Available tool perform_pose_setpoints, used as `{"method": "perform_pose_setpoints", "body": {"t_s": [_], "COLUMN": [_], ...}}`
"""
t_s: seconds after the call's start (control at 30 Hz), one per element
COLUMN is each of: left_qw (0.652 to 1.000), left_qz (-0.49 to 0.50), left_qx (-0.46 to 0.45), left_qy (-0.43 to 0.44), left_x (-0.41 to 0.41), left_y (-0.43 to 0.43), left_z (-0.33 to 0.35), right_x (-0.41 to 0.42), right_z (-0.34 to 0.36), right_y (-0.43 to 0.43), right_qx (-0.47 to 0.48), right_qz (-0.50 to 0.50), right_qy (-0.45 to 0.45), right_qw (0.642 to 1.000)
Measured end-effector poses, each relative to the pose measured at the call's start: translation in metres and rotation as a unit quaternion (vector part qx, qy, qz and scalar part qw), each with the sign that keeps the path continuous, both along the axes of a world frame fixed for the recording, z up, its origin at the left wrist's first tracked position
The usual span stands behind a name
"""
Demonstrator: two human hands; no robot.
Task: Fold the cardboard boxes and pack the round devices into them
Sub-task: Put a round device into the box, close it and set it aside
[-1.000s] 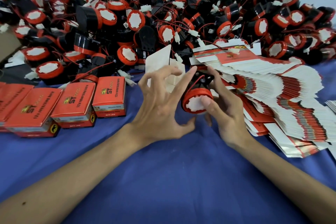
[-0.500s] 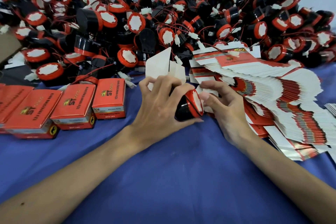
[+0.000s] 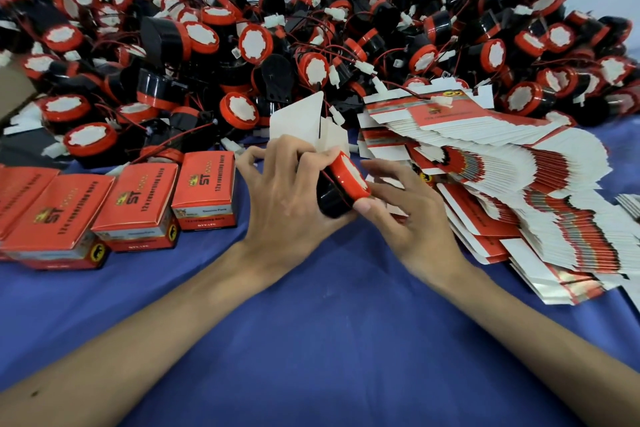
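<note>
My left hand grips a round black device with a red rim and white face, tilted so its face points right. White cardboard flaps of a partly folded box stick up just behind the fingers; what holds the box is hidden. My right hand lies beside the device, fingers spread, its thumb tip touching the device's lower rim. A fanned stack of flat red-and-white box blanks lies under and right of that hand.
A big heap of the same round devices with red wires and white plugs fills the back. Several closed red boxes stand in a row at the left on the blue cloth.
The device went from my right hand into my left and turned its face from toward me to the right. My right hand let go and now rests on the blanks.
</note>
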State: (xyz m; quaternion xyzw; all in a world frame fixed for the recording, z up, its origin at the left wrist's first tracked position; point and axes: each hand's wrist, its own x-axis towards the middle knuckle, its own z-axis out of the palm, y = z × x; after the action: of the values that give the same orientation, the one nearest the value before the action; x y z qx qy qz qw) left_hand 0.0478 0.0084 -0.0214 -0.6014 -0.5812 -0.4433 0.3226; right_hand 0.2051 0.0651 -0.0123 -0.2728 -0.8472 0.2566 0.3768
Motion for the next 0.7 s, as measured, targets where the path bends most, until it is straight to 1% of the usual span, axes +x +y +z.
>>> {"method": "perform_pose_setpoints", "body": {"t_s": [0.07,0.1,0.13,0.23,0.37,0.47,0.5,0.6,0.7], "left_qw": [1.000,1.000,1.000,1.000,1.000,0.999,0.999,0.997,0.993], "left_qz": [0.002,0.002,0.004,0.004,-0.011,-0.036,-0.044,-0.077,-0.110], "left_qx": [0.001,-0.001,-0.003,-0.006,-0.003,-0.007,-0.007,-0.006,-0.024], "left_qy": [-0.002,-0.003,-0.005,-0.008,0.009,0.022,0.022,0.027,0.029], "left_x": [-0.0007,-0.0009,-0.0011,-0.0010,0.0005,0.0024,0.0024,0.0015,0.0011], "left_y": [-0.0003,-0.0008,-0.0009,-0.0007,-0.0007,-0.0009,-0.0006,0.0000,-0.0001], "left_z": [-0.0006,-0.0010,-0.0007,0.0002,-0.0013,-0.0005,-0.0001,-0.0002,-0.0026], "right_x": [-0.0016,-0.0020,-0.0020,-0.0025,-0.0018,0.0016,0.0021,0.0013,0.0022], "right_z": [-0.0044,-0.0051,-0.0047,-0.0001,0.0005,0.0008,0.0008,0.0031,0.0011], "right_y": [-0.0022,-0.0034,-0.0042,-0.0074,-0.0094,-0.0048,-0.0040,-0.0056,-0.0057], "right_qx": [0.152,0.185,0.186,0.118,0.072,-0.016,-0.026,-0.018,-0.036], "right_qz": [-0.068,-0.086,-0.090,-0.046,0.009,0.051,0.058,0.071,0.074], "right_qy": [-0.027,-0.026,-0.023,-0.013,0.007,-0.006,-0.006,-0.014,-0.034], "right_qw": [0.986,0.979,0.978,0.992,0.997,0.999,0.998,0.997,0.996]}}
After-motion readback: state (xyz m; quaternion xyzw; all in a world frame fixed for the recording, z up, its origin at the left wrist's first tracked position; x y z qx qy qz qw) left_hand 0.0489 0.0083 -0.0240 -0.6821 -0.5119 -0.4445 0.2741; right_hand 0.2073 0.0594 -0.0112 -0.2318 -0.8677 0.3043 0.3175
